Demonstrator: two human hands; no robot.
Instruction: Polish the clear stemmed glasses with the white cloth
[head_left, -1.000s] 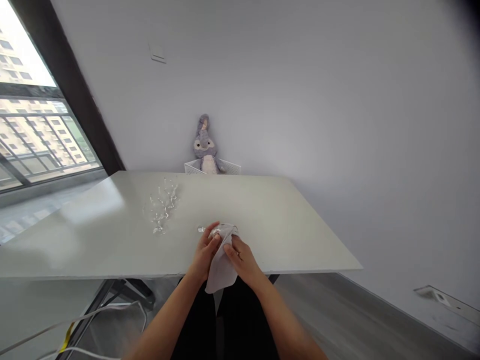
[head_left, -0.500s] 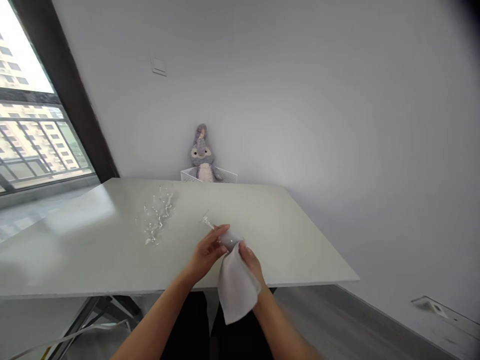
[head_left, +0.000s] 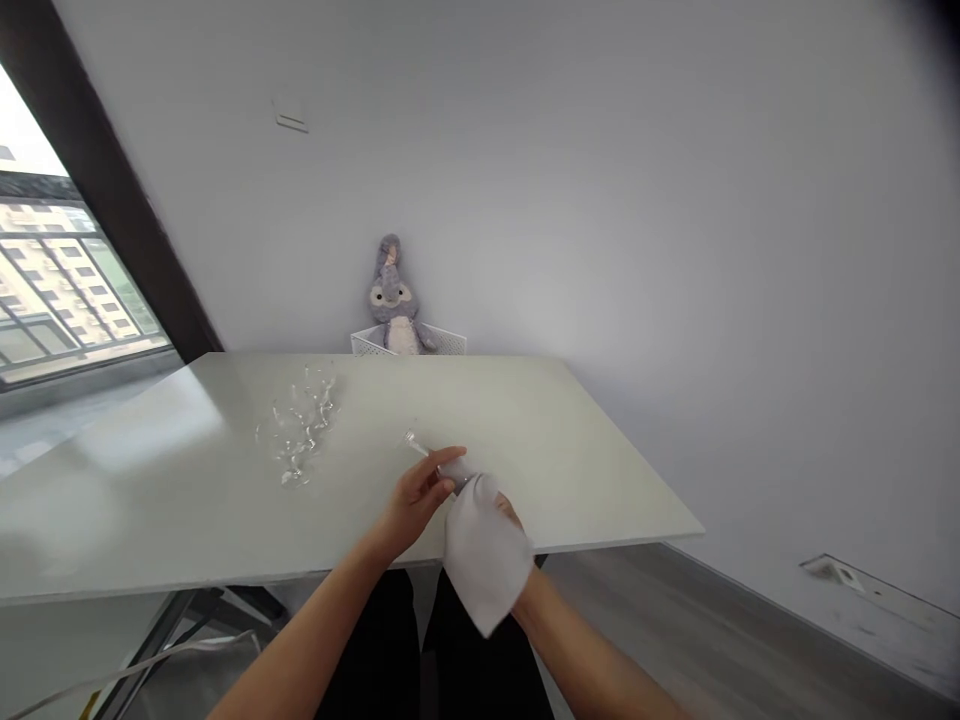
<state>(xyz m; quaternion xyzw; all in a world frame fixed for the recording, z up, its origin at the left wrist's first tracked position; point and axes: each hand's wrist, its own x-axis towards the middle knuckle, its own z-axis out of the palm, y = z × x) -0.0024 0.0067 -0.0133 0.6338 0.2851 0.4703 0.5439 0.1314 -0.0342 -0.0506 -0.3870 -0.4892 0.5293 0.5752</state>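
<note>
Head view, with the hands as the centre of the clock: a pale grey wall fills the far side from eleven round to three o'clock. In front of it spreads a glossy white surface, its near edge just below the hands. Grey floor shows at four o'clock, past that edge. At ten o'clock is a dark-framed window with a railing and a building outside.

A white cloth hangs toward five o'clock, crossing the near edge of the surface. Between nine and ten o'clock stands a cluster of clear stemmed glasses, too see-through to count. At eleven o'clock a grey plush toy sits in a white perforated basket by the wall.

The left hand pinches a stemmed glass between thumb and fingers; the glass lies tilted, foot toward ten o'clock, bowl end at the cloth. The right hand is closed on the cloth, most of its fingers hidden. Farther off at eleven o'clock is a small wall switch.
</note>
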